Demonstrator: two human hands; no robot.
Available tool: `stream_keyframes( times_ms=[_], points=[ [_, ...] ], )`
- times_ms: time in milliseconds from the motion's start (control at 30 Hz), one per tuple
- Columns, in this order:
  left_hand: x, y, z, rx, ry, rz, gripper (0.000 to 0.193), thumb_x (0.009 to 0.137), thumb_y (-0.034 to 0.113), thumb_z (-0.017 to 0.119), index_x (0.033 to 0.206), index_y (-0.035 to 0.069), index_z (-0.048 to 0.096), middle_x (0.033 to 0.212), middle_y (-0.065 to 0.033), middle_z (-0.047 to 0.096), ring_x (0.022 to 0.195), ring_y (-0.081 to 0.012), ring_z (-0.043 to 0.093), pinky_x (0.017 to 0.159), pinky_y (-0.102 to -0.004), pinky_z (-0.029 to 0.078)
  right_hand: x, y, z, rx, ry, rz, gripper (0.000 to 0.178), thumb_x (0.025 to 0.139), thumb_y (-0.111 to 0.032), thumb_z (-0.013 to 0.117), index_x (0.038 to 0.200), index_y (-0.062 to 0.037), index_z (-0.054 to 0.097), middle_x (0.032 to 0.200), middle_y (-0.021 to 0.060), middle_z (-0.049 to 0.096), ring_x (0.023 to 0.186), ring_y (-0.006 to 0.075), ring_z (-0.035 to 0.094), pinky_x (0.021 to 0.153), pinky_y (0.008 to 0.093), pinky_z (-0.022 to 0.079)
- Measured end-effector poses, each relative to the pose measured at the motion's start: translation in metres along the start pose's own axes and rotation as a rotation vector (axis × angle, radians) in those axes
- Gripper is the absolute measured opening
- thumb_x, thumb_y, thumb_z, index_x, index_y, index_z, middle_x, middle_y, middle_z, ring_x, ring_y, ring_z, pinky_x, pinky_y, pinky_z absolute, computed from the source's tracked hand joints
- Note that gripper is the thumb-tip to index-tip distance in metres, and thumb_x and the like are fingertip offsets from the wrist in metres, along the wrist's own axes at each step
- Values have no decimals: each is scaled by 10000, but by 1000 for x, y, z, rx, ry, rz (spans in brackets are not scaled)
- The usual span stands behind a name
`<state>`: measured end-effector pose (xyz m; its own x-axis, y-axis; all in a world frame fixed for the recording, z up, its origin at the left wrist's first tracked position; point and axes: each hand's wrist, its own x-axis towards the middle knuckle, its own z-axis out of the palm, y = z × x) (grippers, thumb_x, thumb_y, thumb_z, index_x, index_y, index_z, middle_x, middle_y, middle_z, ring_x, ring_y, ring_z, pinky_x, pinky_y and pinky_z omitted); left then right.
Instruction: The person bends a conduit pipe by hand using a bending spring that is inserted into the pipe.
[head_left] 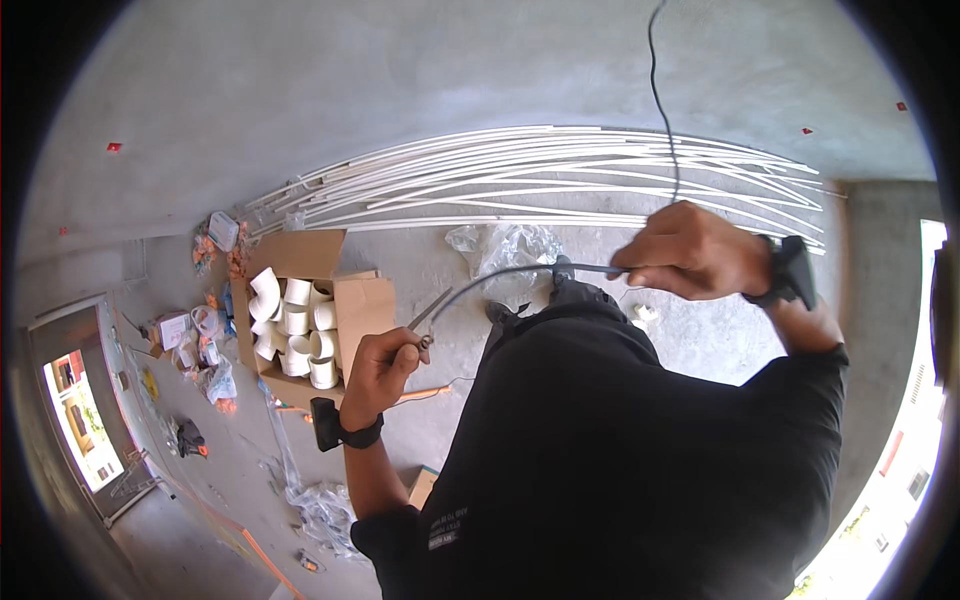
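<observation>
A dark cable (pixel 520 268) bows between my two hands. My right hand (pixel 690 252) is closed, pinching it between thumb and fingers. Past that hand, a thin dark cable length rises along the grey wall to the upper edge; whether it is the same piece is hidden by the fist. My left hand (pixel 378 375) is closed around a slim grey metal tool (pixel 432 307) with a straight, blade-like part pointing up and right. A small round metal part shows by the left thumb. The cable's left end comes down right beside it; whether it touches is too small to tell.
An open cardboard box (pixel 365 315) of white pipe elbows stands on the floor at left. Long white pipes (pixel 520 180) lie along the wall. Clear plastic sheeting (pixel 510 248) is near my feet, with more plastic (pixel 330 515) at lower left. Bags and small parts litter the left floor.
</observation>
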<state>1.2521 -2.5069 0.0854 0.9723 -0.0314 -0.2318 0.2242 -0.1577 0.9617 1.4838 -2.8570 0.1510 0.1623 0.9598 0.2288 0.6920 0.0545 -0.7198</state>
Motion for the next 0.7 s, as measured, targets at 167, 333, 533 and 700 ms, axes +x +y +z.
stream_keyframes(
  times_ms=[167,333,533,700],
  points=[
    [-11,17,-3,337,-204,-81,256,869,234,703,793,3,621,562,-84,503,494,-147,450,486,-307,359,-14,-28,-40,262,-239,270,206,917,-133,661,1071,1,692,834,164,704,730,307,683,617,368,518],
    [0,22,-4,311,-245,-52,264,886,218,668,766,-4,592,551,-80,475,483,-153,435,482,-306,345,-15,-36,-51,264,-362,468,221,955,-170,619,1076,-3,699,866,168,712,696,294,669,623,357,513],
    [-9,4,-15,162,-153,-135,391,939,292,590,702,4,473,541,-9,399,514,-81,351,471,-274,273,-29,-26,-34,-19,-220,329,250,944,-183,622,1163,-63,625,960,126,669,858,328,630,763,426,501],
    [-15,3,-19,87,-40,-126,568,972,484,531,660,43,354,565,12,368,523,-80,330,482,-264,258,-32,-39,-19,20,-194,379,329,929,-199,633,1220,-63,564,954,132,652,845,354,625,744,449,507]
  ],
)
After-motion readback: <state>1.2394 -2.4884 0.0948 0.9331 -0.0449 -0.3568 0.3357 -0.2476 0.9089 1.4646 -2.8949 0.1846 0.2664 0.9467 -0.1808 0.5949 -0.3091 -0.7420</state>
